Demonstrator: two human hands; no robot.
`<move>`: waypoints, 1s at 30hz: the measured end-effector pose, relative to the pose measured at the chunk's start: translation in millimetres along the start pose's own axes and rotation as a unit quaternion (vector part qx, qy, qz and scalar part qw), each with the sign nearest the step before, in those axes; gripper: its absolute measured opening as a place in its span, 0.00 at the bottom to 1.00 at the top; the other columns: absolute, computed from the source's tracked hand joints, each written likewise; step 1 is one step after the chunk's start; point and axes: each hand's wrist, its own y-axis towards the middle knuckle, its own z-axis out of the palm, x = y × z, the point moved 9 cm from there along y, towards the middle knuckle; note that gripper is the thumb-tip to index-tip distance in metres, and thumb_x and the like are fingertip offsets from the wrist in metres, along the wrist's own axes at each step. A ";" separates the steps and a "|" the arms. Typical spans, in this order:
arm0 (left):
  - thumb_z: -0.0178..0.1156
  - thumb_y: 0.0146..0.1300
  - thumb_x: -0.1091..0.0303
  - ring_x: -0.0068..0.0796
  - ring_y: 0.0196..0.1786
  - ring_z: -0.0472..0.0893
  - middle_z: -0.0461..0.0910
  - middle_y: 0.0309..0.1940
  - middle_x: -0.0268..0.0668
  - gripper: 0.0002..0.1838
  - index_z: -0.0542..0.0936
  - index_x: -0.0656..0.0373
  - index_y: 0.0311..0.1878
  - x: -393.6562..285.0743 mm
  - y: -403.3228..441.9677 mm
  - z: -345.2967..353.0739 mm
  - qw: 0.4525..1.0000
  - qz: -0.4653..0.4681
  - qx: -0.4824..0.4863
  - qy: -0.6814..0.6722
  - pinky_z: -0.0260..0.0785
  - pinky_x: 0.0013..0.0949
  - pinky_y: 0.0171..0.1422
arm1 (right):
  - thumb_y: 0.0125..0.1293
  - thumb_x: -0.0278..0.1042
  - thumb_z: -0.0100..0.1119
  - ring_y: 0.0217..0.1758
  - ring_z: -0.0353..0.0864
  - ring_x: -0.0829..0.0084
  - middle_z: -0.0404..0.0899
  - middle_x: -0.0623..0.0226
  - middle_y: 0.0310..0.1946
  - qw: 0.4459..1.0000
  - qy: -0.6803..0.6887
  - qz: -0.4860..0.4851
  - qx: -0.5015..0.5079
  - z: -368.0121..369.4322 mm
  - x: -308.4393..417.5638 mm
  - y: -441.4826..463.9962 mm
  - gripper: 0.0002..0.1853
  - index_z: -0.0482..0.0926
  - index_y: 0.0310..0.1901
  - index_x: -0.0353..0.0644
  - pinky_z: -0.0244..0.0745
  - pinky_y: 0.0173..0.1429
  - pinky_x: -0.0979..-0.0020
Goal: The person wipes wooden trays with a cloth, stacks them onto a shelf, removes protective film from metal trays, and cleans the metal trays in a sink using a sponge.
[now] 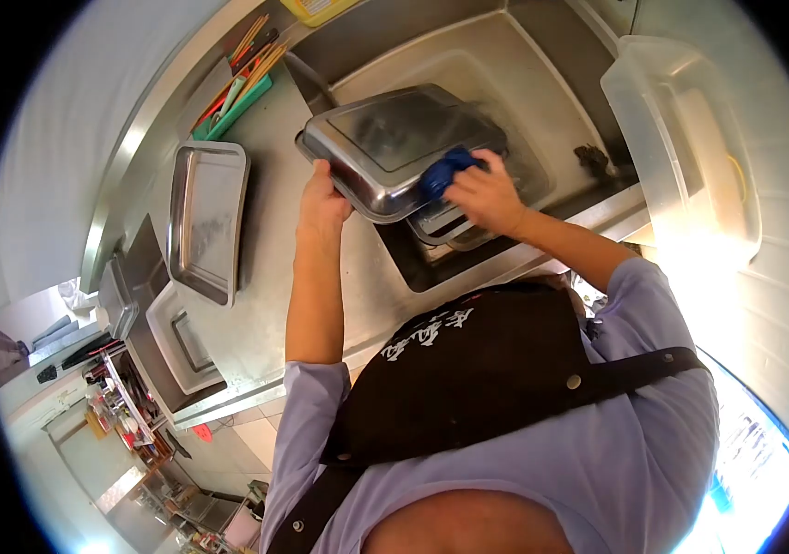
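Observation:
Tilted over the sink [561,92], a deep steel pan [385,138] shows its underside. My left hand [322,198] grips the rim at its near left corner, with the fingers partly hidden beneath it. My right hand [489,194] is closed on a dark blue cloth or scrubber [447,173], which presses against the pan's near right side. Below the pan, another steel pan [441,224] sits in the sink, mostly covered.
Left on the steel counter [279,268] lies a shallow steel tray [205,222]. Behind it, a green basket [237,106] holds chopsticks and utensils. A white tub [182,342] stands in the left basin. At the right is a translucent plastic bin [690,157].

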 end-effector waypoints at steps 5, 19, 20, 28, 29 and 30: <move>0.42 0.74 0.54 0.41 0.60 0.72 0.73 0.55 0.41 0.20 0.71 0.59 0.55 1.5 -11.2 -9.9 0.998 0.016 -0.061 0.025 0.60 0.55 0.68 | 0.56 0.31 0.58 0.42 0.79 0.64 0.80 0.67 0.36 0.947 0.033 0.291 0.133 53.3 -122.1 -57.2 0.06 0.77 0.36 0.50 0.62 0.57 0.57; 0.41 0.74 0.54 0.38 0.55 0.74 0.74 0.54 0.41 0.22 0.69 0.61 0.58 2.2 -35.2 12.8 0.996 0.052 0.035 0.061 0.67 0.44 0.63 | 0.54 0.30 0.57 0.50 0.78 0.51 0.78 0.48 0.48 0.766 0.039 0.485 0.420 178.6 -189.4 -166.0 0.18 0.78 0.48 0.35 0.73 0.51 0.57; 0.41 0.74 0.53 0.38 0.55 0.74 0.74 0.54 0.41 0.22 0.68 0.61 0.59 -1.0 -40.3 15.7 0.995 0.047 0.061 0.067 0.67 0.44 0.63 | 0.54 0.30 0.58 0.48 0.79 0.52 0.79 0.50 0.47 0.750 0.055 0.500 0.430 179.7 -198.2 -171.1 0.18 0.78 0.47 0.36 0.73 0.50 0.58; 0.43 0.73 0.50 0.38 0.53 0.76 0.76 0.51 0.39 0.23 0.71 0.59 0.57 1.7 -44.1 18.9 0.988 0.046 0.135 0.062 0.68 0.43 0.60 | 0.58 0.32 0.60 0.36 0.78 0.75 0.80 0.66 0.33 0.742 0.399 0.523 0.132 62.0 -156.2 -77.1 0.11 0.79 0.42 0.40 0.74 0.40 0.71; 0.43 0.73 0.50 0.37 0.52 0.76 0.76 0.51 0.39 0.22 0.71 0.59 0.56 6.0 -44.1 25.1 0.986 0.038 0.147 0.063 0.68 0.43 0.60 | 0.58 0.33 0.61 0.36 0.78 0.75 0.80 0.66 0.33 0.806 0.364 0.451 0.118 29.2 -124.0 -39.6 0.10 0.79 0.42 0.44 0.74 0.39 0.72; 0.44 0.73 0.51 0.37 0.52 0.76 0.76 0.50 0.38 0.22 0.71 0.59 0.56 10.4 -44.0 33.3 0.984 0.031 0.160 0.068 0.68 0.43 0.59 | 0.57 0.31 0.62 0.36 0.78 0.72 0.80 0.66 0.33 0.861 0.340 0.369 0.086 3.0 -91.2 -8.4 0.10 0.80 0.41 0.47 0.74 0.40 0.70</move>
